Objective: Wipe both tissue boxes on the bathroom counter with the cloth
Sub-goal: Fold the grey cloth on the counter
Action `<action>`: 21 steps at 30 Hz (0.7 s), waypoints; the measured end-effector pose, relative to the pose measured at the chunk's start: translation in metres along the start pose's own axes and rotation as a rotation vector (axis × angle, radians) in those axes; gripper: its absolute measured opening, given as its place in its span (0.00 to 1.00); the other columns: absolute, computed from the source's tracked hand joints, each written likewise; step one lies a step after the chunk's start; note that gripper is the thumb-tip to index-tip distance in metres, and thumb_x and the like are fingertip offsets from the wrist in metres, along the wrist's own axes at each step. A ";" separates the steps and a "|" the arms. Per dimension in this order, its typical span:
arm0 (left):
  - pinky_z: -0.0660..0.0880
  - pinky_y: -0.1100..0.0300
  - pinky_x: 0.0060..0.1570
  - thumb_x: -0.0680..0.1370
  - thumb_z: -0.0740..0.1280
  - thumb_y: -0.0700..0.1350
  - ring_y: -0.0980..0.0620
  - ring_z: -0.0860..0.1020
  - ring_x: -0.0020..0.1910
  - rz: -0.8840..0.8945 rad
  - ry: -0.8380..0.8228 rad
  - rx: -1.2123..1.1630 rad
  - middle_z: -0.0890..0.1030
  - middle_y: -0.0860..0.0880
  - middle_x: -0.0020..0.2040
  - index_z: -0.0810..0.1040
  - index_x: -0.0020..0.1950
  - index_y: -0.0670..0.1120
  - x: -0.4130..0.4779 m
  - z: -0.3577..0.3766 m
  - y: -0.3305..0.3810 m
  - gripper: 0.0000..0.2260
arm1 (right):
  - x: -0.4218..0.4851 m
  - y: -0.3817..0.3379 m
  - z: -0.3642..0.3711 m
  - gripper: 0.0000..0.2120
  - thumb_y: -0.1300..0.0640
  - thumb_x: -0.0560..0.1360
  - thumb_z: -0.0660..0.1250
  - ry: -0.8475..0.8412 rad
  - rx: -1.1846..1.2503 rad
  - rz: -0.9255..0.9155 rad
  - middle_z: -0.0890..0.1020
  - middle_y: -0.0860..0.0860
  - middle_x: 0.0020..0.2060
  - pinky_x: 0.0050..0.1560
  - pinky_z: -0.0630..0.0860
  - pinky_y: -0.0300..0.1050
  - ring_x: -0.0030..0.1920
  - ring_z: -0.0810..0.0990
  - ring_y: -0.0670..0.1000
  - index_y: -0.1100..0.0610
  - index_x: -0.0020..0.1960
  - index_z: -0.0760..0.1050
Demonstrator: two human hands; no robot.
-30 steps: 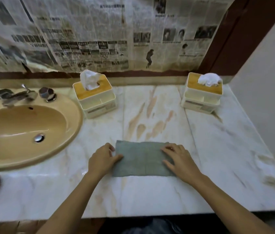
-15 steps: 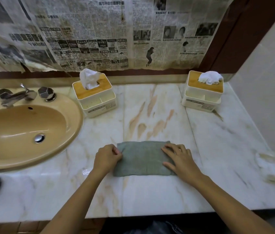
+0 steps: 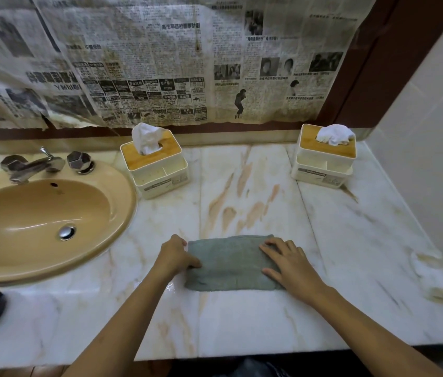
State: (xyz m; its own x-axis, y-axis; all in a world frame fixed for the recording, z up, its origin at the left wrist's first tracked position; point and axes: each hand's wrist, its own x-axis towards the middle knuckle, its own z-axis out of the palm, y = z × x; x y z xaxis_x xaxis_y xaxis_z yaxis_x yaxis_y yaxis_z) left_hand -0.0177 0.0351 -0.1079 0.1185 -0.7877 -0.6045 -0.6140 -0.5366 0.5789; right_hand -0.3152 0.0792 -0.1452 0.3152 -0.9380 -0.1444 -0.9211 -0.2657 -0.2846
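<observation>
Cloth [image 3: 228, 263] held flat on the marble desk [image 3: 242, 319] by both hands.
Its left edge is pinched by the curled fingers [image 3: 180, 241] of the left hand [image 3: 174, 257]; its right end is pressed under the straight, spread fingers of the right hand [image 3: 293, 268]. Well beyond the cloth are set the left tissue box [image 3: 160, 172] and the right tissue box [image 3: 323, 164].
</observation>
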 end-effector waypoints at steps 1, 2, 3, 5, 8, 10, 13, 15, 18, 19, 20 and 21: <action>0.71 0.60 0.32 0.64 0.79 0.41 0.47 0.76 0.39 -0.015 -0.041 -0.001 0.77 0.43 0.48 0.71 0.54 0.43 0.000 -0.004 0.003 0.25 | 0.000 0.000 0.000 0.27 0.43 0.79 0.62 0.002 0.000 -0.003 0.64 0.47 0.71 0.64 0.66 0.46 0.64 0.68 0.52 0.49 0.75 0.63; 0.70 0.59 0.32 0.63 0.79 0.41 0.48 0.73 0.34 -0.023 -0.081 0.002 0.76 0.43 0.42 0.72 0.49 0.43 0.001 -0.008 0.005 0.21 | 0.000 0.000 0.000 0.27 0.43 0.78 0.62 0.003 0.003 -0.004 0.64 0.46 0.71 0.64 0.66 0.46 0.64 0.68 0.51 0.49 0.75 0.64; 0.68 0.58 0.31 0.61 0.78 0.41 0.48 0.70 0.31 -0.021 -0.124 0.013 0.74 0.44 0.36 0.73 0.43 0.43 0.002 -0.012 0.006 0.17 | 0.000 -0.001 -0.001 0.27 0.43 0.78 0.62 0.005 0.006 -0.005 0.64 0.46 0.71 0.65 0.66 0.46 0.64 0.68 0.51 0.49 0.75 0.64; 0.64 0.56 0.33 0.58 0.76 0.44 0.48 0.65 0.29 -0.028 -0.207 0.066 0.68 0.45 0.31 0.75 0.37 0.42 0.001 -0.018 0.009 0.14 | 0.000 -0.002 -0.001 0.27 0.43 0.78 0.62 0.010 0.010 -0.011 0.64 0.46 0.71 0.64 0.66 0.45 0.64 0.68 0.50 0.49 0.75 0.64; 0.64 0.58 0.33 0.62 0.75 0.45 0.48 0.65 0.33 -0.065 -0.300 0.070 0.68 0.46 0.34 0.74 0.38 0.44 0.000 -0.020 0.009 0.12 | 0.000 -0.003 -0.001 0.27 0.43 0.79 0.62 0.009 0.004 -0.018 0.64 0.46 0.71 0.65 0.66 0.45 0.65 0.67 0.50 0.48 0.75 0.63; 0.68 0.60 0.35 0.69 0.71 0.44 0.49 0.69 0.37 -0.070 -0.306 0.007 0.71 0.46 0.37 0.75 0.40 0.45 -0.002 -0.018 0.010 0.06 | 0.000 -0.003 -0.001 0.27 0.43 0.79 0.61 0.007 0.007 -0.018 0.63 0.46 0.72 0.65 0.65 0.45 0.66 0.66 0.50 0.48 0.75 0.63; 0.71 0.58 0.43 0.68 0.67 0.48 0.49 0.72 0.41 -0.032 -0.304 -0.142 0.76 0.47 0.41 0.81 0.45 0.41 -0.006 -0.016 0.010 0.12 | 0.001 -0.004 0.000 0.26 0.43 0.78 0.62 0.020 0.020 -0.026 0.64 0.47 0.71 0.65 0.66 0.45 0.66 0.67 0.50 0.49 0.74 0.65; 0.70 0.57 0.44 0.65 0.67 0.51 0.49 0.71 0.42 -0.008 -0.301 -0.244 0.76 0.46 0.42 0.82 0.48 0.39 -0.008 -0.016 0.012 0.19 | 0.003 -0.005 0.000 0.26 0.43 0.78 0.63 0.032 0.029 -0.025 0.65 0.47 0.70 0.65 0.66 0.45 0.66 0.68 0.50 0.49 0.74 0.65; 0.76 0.53 0.47 0.68 0.68 0.45 0.47 0.74 0.42 0.010 -0.278 -0.410 0.76 0.43 0.42 0.80 0.48 0.39 -0.006 -0.019 0.011 0.13 | 0.006 -0.009 0.002 0.26 0.43 0.78 0.63 0.040 0.045 -0.024 0.65 0.47 0.70 0.64 0.66 0.44 0.65 0.68 0.50 0.49 0.74 0.66; 0.77 0.53 0.48 0.68 0.69 0.43 0.47 0.76 0.43 0.012 -0.252 -0.441 0.77 0.42 0.43 0.80 0.49 0.38 -0.004 -0.021 0.009 0.13 | 0.007 -0.011 0.002 0.26 0.43 0.78 0.63 0.043 0.058 -0.025 0.65 0.47 0.69 0.63 0.66 0.43 0.65 0.68 0.50 0.49 0.73 0.66; 0.76 0.53 0.47 0.66 0.71 0.43 0.47 0.76 0.43 0.014 -0.227 -0.462 0.77 0.41 0.44 0.79 0.49 0.37 -0.004 -0.024 0.006 0.14 | 0.008 -0.013 0.002 0.26 0.43 0.78 0.64 0.047 0.069 -0.029 0.65 0.47 0.69 0.63 0.66 0.43 0.65 0.68 0.49 0.48 0.73 0.67; 0.75 0.53 0.45 0.64 0.71 0.42 0.47 0.75 0.43 0.012 -0.213 -0.478 0.77 0.41 0.43 0.77 0.48 0.39 -0.004 -0.027 0.003 0.15 | 0.009 -0.015 0.002 0.26 0.43 0.77 0.64 0.047 0.077 -0.033 0.65 0.46 0.69 0.62 0.66 0.43 0.65 0.68 0.49 0.48 0.73 0.67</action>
State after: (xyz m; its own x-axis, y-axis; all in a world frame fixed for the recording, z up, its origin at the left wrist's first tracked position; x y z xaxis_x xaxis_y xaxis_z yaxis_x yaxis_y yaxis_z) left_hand 0.0013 0.0287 -0.0887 -0.0787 -0.7423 -0.6655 -0.1833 -0.6454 0.7415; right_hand -0.2984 0.0754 -0.1445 0.3320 -0.9391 -0.0893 -0.8895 -0.2801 -0.3611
